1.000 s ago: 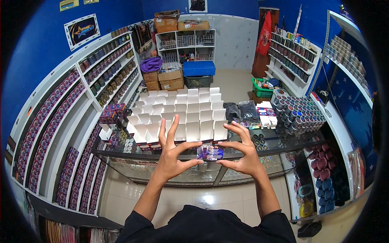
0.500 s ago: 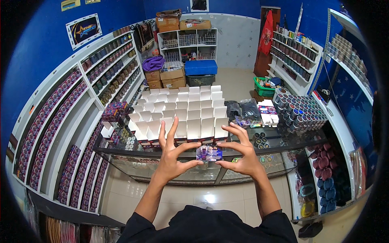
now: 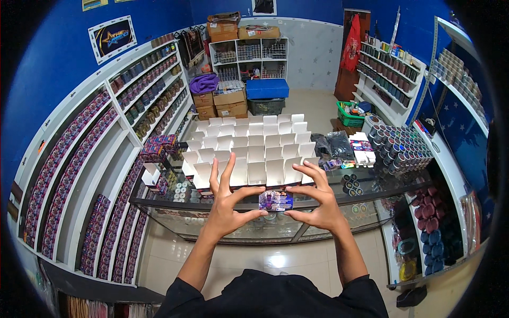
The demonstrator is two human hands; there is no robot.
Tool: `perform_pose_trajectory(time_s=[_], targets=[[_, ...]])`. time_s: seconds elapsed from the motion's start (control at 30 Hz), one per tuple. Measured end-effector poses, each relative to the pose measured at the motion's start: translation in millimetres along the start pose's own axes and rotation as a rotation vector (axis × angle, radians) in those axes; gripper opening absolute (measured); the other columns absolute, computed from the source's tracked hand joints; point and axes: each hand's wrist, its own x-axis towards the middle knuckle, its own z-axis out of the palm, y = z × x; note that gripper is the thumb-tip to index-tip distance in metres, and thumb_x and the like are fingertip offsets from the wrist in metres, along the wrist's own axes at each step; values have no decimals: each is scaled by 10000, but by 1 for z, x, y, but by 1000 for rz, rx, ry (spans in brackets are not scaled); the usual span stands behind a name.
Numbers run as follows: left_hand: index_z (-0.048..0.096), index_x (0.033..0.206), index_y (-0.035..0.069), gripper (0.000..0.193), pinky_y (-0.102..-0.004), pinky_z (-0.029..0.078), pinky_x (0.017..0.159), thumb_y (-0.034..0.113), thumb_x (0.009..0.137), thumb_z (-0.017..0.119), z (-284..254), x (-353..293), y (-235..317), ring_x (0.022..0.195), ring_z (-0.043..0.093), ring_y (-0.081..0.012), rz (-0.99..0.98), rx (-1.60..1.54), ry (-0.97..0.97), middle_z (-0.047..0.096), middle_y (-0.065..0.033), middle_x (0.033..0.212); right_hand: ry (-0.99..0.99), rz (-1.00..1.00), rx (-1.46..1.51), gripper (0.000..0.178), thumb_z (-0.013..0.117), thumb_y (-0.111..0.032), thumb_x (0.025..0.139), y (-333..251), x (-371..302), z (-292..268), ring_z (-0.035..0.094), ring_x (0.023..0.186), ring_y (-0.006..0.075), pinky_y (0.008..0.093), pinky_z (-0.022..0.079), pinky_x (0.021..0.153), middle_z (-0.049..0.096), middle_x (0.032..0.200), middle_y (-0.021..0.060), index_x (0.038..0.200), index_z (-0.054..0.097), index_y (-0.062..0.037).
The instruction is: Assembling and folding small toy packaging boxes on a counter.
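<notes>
Between my two hands I hold up a small purple and blue printed card (image 3: 275, 201). My left hand (image 3: 229, 206) pinches its left edge between thumb and forefinger, the other fingers raised. On the opposite edge, my right hand (image 3: 317, 202) grips it with thumb and forefinger in the same way. The card is level and faces me, in front of the glass counter (image 3: 254, 229). Just beyond my fingers, rows of small boxes (image 3: 256, 172) stand on the counter with their white lids upright; what lies inside them cannot be seen.
Round dark-sided containers (image 3: 395, 143) are stacked at the counter's right, near black plastic packets (image 3: 339, 146) and flat white cartons (image 3: 363, 156). Closed printed boxes (image 3: 159, 147) sit at its left end. Stocked shelves (image 3: 69, 175) line the left wall; a green basket (image 3: 350, 117) stands behind.
The room has shifted slightly rightward and down in view as my head moved. Both hands keep the same hold on the card.
</notes>
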Motion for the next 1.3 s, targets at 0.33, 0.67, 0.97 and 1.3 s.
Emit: perform_pose_trajectory(time_s=[0.33,0.67,0.97,1.3], targets=[[827,1170,310,565,-675,165,1280,400,644,1013,-35,-14,-39,1622,-6,-538,9,-23,-22,189,-174,1791,14,38,-19,532,982,-210,665,-23,15,47,405,1540,404,546,393,1212,570,1577,107,1173,830,-165],[828,1169,308,562,-680,155,1278,399,645,1013,-51,-20,-53,1624,-5,-537,19,-43,-33,187,-172,1792,0,44,-47,546,978,-207,682,-38,20,62,391,1540,409,557,387,1225,554,1591,95,1204,822,-172],[827,1181,313,575,-679,128,1282,428,648,1009,-49,-24,-51,1623,-10,-536,0,-53,-23,193,-176,1790,5,61,-51,544,980,-227,659,-39,19,62,421,1536,388,519,382,1206,585,1566,114,1180,836,-167],[828,1175,309,578,-681,140,1281,425,640,1012,-46,-23,-43,1622,-5,-535,3,-46,-11,194,-172,1790,1,40,-36,557,986,-211,647,-37,18,54,426,1533,393,517,386,1207,584,1565,123,1181,832,-163]])
